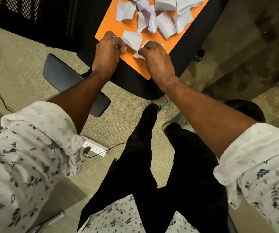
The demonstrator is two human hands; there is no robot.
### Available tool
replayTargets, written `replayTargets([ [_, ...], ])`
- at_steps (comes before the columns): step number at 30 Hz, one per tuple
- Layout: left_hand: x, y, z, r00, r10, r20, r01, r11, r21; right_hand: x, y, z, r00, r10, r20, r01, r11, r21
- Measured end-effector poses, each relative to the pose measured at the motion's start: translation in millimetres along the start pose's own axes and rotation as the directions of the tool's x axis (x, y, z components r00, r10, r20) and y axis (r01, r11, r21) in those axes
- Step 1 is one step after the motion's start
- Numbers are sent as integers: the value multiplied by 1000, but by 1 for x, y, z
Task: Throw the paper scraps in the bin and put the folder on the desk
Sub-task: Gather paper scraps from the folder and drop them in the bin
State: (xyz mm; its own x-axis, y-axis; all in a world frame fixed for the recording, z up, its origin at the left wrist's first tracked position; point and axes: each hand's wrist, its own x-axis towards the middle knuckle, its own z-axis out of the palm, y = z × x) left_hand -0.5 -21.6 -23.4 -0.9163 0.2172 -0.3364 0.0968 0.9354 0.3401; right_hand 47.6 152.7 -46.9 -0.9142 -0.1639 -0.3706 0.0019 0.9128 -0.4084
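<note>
Pinching torn white paper scraps (149,17): right hand (158,60) and left hand (107,52) each grip one scrap on flat orange card folder (109,27) (on black chair seat (132,81)).

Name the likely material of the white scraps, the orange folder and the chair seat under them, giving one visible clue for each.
White scraps: thin paper, matte, with torn edges and creases.
Orange folder: probably card or thin plastic, flat and smooth; cannot tell which.
Chair seat: looks like black fabric or padding, dull with a rounded edge.
</note>
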Motion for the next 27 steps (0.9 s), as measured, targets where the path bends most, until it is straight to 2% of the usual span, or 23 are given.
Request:
replayTargets([
  [5, -12, 5, -14, 1000, 21, 23, -21, 1000, -2, -16, -4, -6, 999, 22, -36, -20, 998, 59],
  [9, -8, 11, -18, 985, 74, 153, -60, 993, -97, -29, -3, -12, 998, 19, -61, -14, 996, 87],
  [11, 3, 14, -9, 966, 102, 239, -100, 995, -23, -35, 0, -11, 997, 26, -78, -19, 995, 98],
  [14, 17, 12, 8, 942, 60, 329, -104, 988, 116, -42, 6, -4, 992, 54, -110, -37, 988, 147],
  [18, 15, 4, 15, 950, 89, 298, -105, 994, 36, -51, 16, 4, 990, 89, -108, -62, 972, 226],
  [23, -2, 12, 16, 971, 51, 234, -66, 996, 55, -62, 19, 7, 986, 127, -112, -93, 959, 268],
  [27, -23, 17, 15, 999, -19, 29, 20, 999, -49, -78, 22, -2, 969, 172, -177, -101, 931, 352],
])
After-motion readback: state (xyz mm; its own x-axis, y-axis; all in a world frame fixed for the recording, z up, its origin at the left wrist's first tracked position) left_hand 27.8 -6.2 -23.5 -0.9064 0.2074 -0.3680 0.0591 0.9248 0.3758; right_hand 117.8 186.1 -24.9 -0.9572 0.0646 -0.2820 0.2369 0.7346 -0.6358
